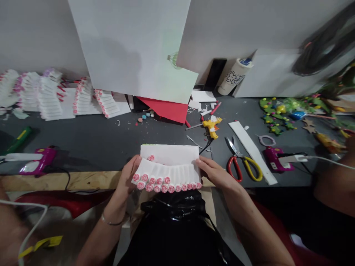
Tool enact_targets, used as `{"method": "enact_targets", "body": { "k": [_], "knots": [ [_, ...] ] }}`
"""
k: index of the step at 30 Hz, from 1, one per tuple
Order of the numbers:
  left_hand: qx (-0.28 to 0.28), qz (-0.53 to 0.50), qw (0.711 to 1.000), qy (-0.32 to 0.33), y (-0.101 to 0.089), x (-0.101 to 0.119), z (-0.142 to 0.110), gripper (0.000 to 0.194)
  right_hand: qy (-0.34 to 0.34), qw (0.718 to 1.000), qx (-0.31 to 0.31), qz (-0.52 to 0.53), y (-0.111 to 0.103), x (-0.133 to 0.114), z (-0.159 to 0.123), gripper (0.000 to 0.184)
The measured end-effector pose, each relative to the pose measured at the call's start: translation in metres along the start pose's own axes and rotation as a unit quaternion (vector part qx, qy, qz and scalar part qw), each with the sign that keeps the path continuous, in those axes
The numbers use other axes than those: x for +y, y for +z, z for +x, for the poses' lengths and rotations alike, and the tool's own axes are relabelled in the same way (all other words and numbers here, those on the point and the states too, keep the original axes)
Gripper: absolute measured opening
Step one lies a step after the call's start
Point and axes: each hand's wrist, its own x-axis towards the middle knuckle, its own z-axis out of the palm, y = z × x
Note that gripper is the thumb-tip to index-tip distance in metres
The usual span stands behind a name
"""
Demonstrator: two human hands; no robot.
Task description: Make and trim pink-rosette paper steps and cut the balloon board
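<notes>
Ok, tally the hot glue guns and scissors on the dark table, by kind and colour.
Yellow hot glue gun: 1
Magenta hot glue guns: 2
Scissors with red and yellow handles: 1
Total: 4

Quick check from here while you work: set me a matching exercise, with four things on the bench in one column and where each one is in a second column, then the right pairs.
Things:
1. Pleated white paper panel with pink rosettes
2. Red-and-yellow-handled scissors
3. Yellow hot glue gun
4. Red card

Places:
A. Partly under a large white board
B. Beside a long white strip
C. Held between the left hand and right hand
D. On the dark tabletop, black cord trailing

Pairs: 1-C, 2-B, 3-D, 4-A
</notes>
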Motion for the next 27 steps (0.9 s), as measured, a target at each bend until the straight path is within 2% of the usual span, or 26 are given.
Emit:
{"method": "enact_targets", "body": {
  "k": [5, 8, 11, 14, 17, 22, 27],
  "knots": [
    [-0.010, -0.009, 0.999, 0.034, 0.004, 0.014, 0.000, 0.037, -0.001, 1.000, 0.009, 0.026, 0.001, -0.002, 0.000, 0.043],
    [-0.019, -0.059, 0.998, 0.030, 0.012, 0.025, -0.008, 0.049, 0.007, 0.996, 0.058, 0.074, -0.002, 0.001, -0.001, 0.042],
    [-0.053, -0.126, 0.990, 0.024, 0.018, 0.027, -0.020, 0.065, 0.021, 0.985, 0.127, 0.114, -0.005, 0.002, -0.002, 0.036],
    [-0.076, -0.127, 0.986, 0.076, 0.021, 0.024, -0.033, 0.061, 0.027, 0.977, 0.179, 0.113, -0.004, -0.003, -0.006, 0.029],
    [-0.080, -0.104, 0.982, 0.134, 0.023, 0.018, -0.043, 0.056, 0.028, 0.975, 0.202, 0.085, 0.000, -0.010, -0.011, 0.027],
    [-0.036, -0.049, 0.976, 0.210, 0.023, 0.008, -0.048, 0.050, 0.033, 0.975, 0.200, 0.095, 0.003, -0.005, -0.008, 0.027],
    [0.016, 0.042, 0.967, 0.252, 0.021, 0.003, -0.052, 0.044, 0.017, 0.978, 0.196, 0.077, 0.002, 0.000, -0.009, 0.027]
  ]
}}
